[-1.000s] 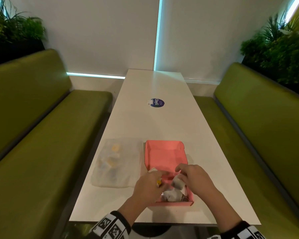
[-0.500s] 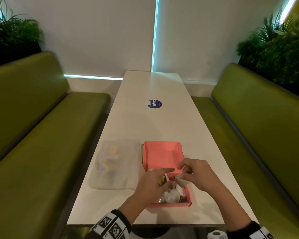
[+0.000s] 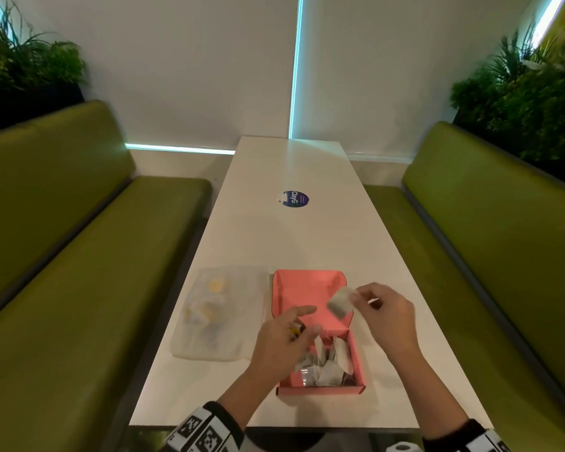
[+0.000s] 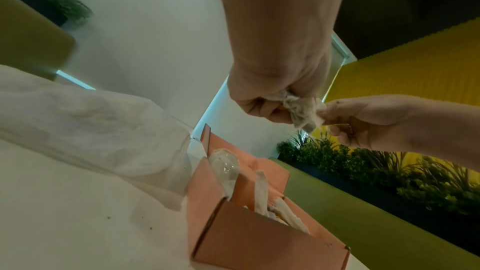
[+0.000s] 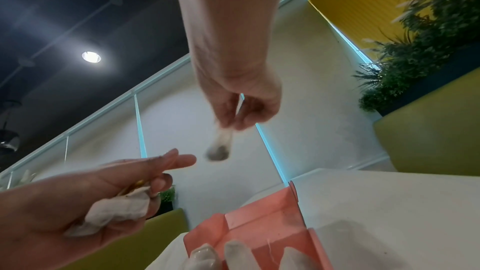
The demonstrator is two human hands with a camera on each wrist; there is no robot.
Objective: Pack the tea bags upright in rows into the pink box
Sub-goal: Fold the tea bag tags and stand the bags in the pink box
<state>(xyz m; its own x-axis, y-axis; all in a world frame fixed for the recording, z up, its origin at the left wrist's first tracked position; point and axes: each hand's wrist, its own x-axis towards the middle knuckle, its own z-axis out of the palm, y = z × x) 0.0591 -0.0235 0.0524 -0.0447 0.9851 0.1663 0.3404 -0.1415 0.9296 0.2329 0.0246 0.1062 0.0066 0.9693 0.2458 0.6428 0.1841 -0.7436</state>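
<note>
The pink box (image 3: pixel 357 357) lies open near the table's front edge, its lid flat behind it. Several white tea bags (image 3: pixel 327 367) stand loosely in its near half. My left hand (image 3: pixel 312 319) hovers over the box's left side and holds a crumpled bunch of tea bags (image 5: pixel 116 215) with a yellow tag, index finger stretched out. My right hand (image 3: pixel 353 296) is raised over the lid's right edge and pinches a single tea bag (image 3: pixel 340 303), which hangs below the fingers (image 5: pixel 219 147). The box (image 4: pixel 246 239) also shows in the left wrist view.
A clear plastic bag (image 3: pixel 216 314) holding more tea bags lies left of the box. A round blue sticker (image 3: pixel 295 199) sits mid-table. The white table (image 3: pixel 291 249) runs far ahead. Green benches (image 3: pixel 79 272) flank both sides.
My right hand has risen up and to the right from beside the left hand over the box, carrying one tea bag. The left hand has stayed over the box's left side.
</note>
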